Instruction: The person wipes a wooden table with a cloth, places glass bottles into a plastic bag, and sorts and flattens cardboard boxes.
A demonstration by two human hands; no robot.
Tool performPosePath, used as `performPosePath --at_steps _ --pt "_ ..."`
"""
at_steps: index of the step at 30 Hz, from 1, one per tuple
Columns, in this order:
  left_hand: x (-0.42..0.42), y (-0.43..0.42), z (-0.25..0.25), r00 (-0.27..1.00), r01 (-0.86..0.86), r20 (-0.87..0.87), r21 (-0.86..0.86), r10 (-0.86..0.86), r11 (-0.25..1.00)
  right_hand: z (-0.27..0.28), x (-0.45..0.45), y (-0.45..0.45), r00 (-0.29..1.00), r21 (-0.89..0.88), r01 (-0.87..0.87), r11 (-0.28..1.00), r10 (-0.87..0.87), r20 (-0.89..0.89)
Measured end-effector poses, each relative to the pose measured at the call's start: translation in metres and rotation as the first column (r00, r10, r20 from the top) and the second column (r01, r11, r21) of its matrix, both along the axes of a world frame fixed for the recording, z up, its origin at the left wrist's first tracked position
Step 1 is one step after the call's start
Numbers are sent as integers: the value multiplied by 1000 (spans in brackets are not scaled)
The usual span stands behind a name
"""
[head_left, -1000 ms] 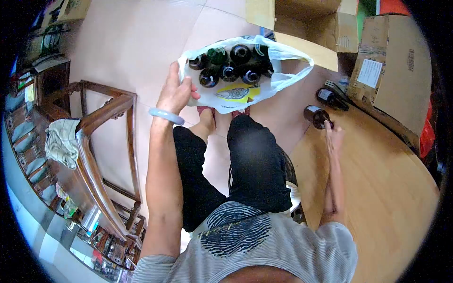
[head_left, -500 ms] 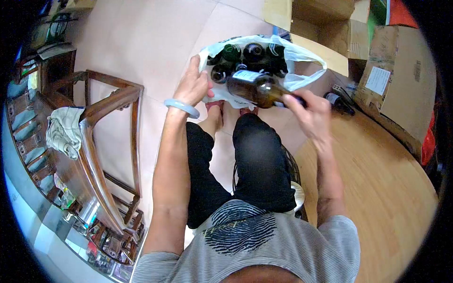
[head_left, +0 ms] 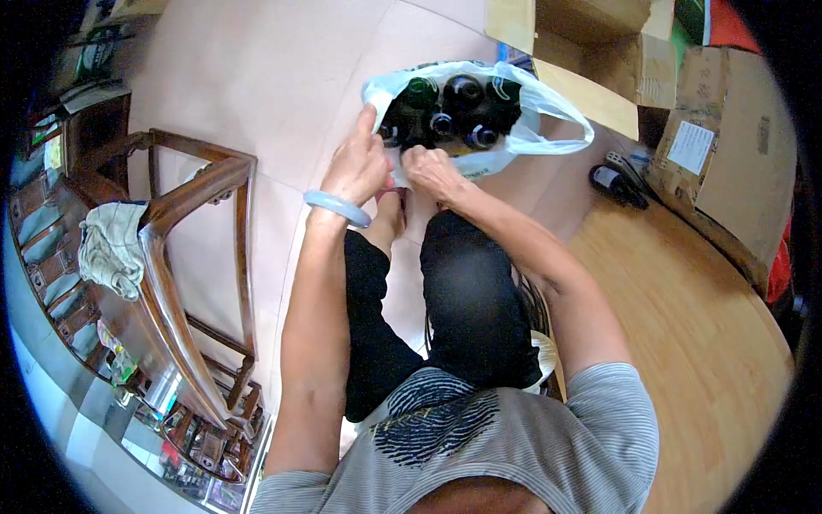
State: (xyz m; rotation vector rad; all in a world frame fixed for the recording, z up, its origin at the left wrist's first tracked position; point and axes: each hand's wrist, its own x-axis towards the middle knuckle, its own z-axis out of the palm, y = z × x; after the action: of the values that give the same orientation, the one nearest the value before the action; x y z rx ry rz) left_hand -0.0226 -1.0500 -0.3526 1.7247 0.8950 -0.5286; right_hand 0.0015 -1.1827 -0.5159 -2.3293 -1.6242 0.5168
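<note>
A white plastic bag [head_left: 548, 137] stands open on the floor by my feet, with several dark bottles [head_left: 463, 90] upright inside. My left hand [head_left: 358, 167], with a pale bangle at the wrist, is closed on the bag's left rim. At the near edge of the bag, my right hand [head_left: 434, 174] has its fingers bent together beside my left hand. The bottle it carried is hidden by the hand and the bag, so whether the fingers still grip its neck cannot be made out.
A dark bottle [head_left: 610, 178] lies on the floor at the right, beside a closed cardboard box [head_left: 745, 163]. Another, open cardboard box [head_left: 591, 43] is behind the bag. On the left, a cloth [head_left: 113, 248] hangs over wooden furniture [head_left: 193, 201].
My right hand picked up a brown bottle at the right and carried it left to the bag's near side. My left hand stays at the rim.
</note>
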Motion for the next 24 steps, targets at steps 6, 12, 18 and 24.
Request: performPosePath --at_steps 6,12,18,24 --pt "-4 9 -19 995 100 -33 94 -97 991 -20 3 6 993 -41 54 998 -58 -105" --pt "8 1 -1 997 -78 8 53 78 996 42 15 -94 449 54 676 735 -353 -821" --pt "3 8 -13 993 -71 105 115 59 991 17 59 -309 68 26 998 64 -969 -238" --pt "4 6 -10 999 23 42 246 -34 969 7 127 -394 174 -298 950 88 -946 274"
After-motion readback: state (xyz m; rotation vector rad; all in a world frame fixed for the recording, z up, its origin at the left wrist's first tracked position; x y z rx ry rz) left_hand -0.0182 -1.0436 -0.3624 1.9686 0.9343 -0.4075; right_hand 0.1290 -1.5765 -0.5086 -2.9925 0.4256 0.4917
